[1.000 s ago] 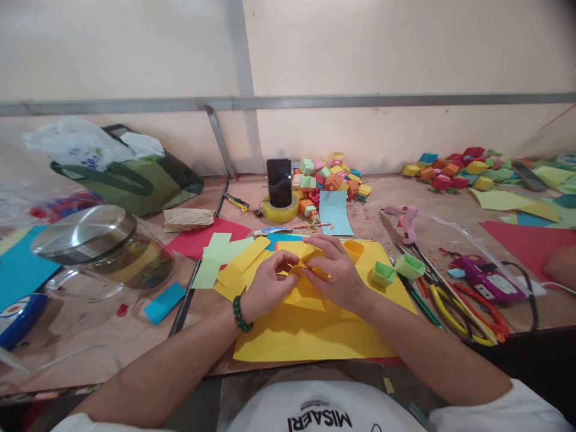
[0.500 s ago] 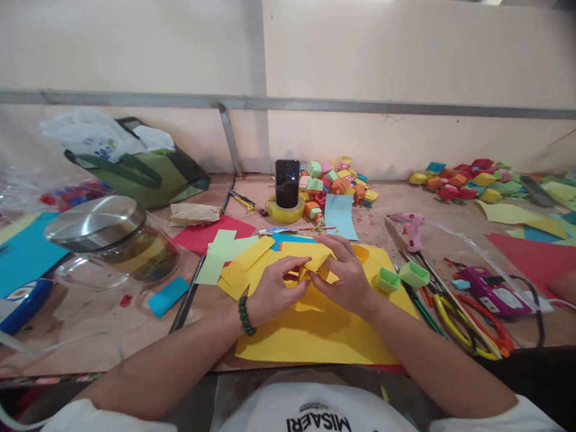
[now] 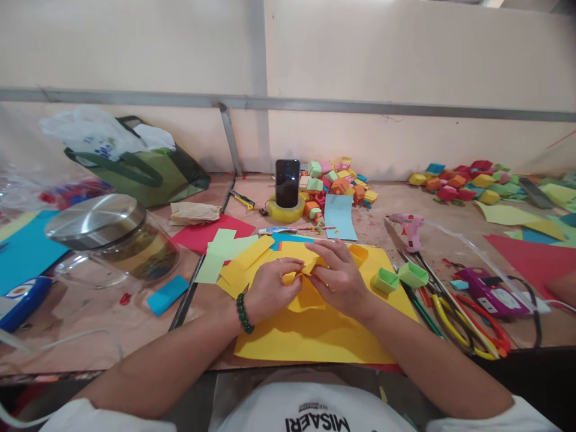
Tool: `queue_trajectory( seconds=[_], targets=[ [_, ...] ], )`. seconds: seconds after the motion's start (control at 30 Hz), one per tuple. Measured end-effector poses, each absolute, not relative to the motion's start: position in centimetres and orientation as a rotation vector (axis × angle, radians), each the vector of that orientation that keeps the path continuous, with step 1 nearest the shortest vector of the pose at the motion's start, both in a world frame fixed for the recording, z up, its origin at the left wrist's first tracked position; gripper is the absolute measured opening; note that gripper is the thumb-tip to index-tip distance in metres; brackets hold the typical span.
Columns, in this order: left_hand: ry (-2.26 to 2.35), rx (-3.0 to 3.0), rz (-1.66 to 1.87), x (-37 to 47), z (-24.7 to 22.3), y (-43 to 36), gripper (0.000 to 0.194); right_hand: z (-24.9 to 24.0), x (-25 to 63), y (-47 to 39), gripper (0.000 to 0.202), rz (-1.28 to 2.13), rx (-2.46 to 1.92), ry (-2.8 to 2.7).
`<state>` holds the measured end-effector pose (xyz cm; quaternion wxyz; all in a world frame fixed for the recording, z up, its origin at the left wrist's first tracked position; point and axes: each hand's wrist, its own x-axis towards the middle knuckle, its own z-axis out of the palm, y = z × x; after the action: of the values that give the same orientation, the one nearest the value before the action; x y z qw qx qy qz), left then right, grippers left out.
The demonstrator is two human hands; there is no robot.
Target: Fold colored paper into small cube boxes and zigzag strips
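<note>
Between my hands is a small folded piece of yellow paper (image 3: pixel 310 262), partly hidden by fingers. My left hand (image 3: pixel 273 289), with a green bead bracelet (image 3: pixel 243 313) at the wrist, pinches its left side. The fingers of my right hand (image 3: pixel 344 282) close on its right side. Both hands are above a large yellow sheet (image 3: pixel 315 339) on the table. Just right of my right hand stand two small light-green paper boxes (image 3: pixel 386 281). A yellow folded paper piece (image 3: pixel 359 254) lies behind that hand. Yellow strips (image 3: pixel 245 264) lie beyond my left hand.
A phone (image 3: pixel 287 183) stands in a tape roll (image 3: pixel 286 210), beside a heap of coloured paper boxes (image 3: pixel 335 183). To the right are a pink glue gun (image 3: pixel 411 231), pliers (image 3: pixel 443 327) and a purple power strip (image 3: pixel 490 292). A glass jar (image 3: pixel 148 252) stands left.
The fingers of both hands have shifted on the yellow paper, and its folded part sits lower and flatter between them. Things on the table have stayed put.
</note>
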<state>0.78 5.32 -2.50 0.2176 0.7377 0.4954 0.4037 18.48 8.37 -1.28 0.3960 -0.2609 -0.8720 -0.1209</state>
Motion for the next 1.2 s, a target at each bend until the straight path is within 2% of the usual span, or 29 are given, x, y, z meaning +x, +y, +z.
queue_trajectory(
  seconds=[0.27,0.47,0.6,0.67,0.9,1.2],
  targets=[
    [1.494,2.146,0.909,0.7,-2.2,5.3,0.025,-1.9,18.2,8.5,0.019,-0.162,-0.662,-2.276],
    [1.493,2.126,0.862,0.7,-1.8,5.0,0.026,-2.7,18.3,8.7,0.011,0.238,-0.762,-2.140],
    [1.507,2.142,0.854,0.8,-1.6,4.7,0.025,-2.5,18.3,8.4,0.048,0.548,-0.883,-2.046],
    [1.497,2.135,0.826,0.9,-1.5,4.7,0.025,-2.2,18.4,8.4,0.053,0.624,-0.855,-2.082],
    [1.486,2.059,0.693,1.1,-1.1,4.7,0.029,-2.4,18.1,8.4,0.031,0.488,-0.694,-2.106],
    [1.466,2.068,0.727,1.2,-1.3,5.1,0.024,-0.8,18.6,7.2,0.037,0.573,-0.668,-1.870]
  ],
)
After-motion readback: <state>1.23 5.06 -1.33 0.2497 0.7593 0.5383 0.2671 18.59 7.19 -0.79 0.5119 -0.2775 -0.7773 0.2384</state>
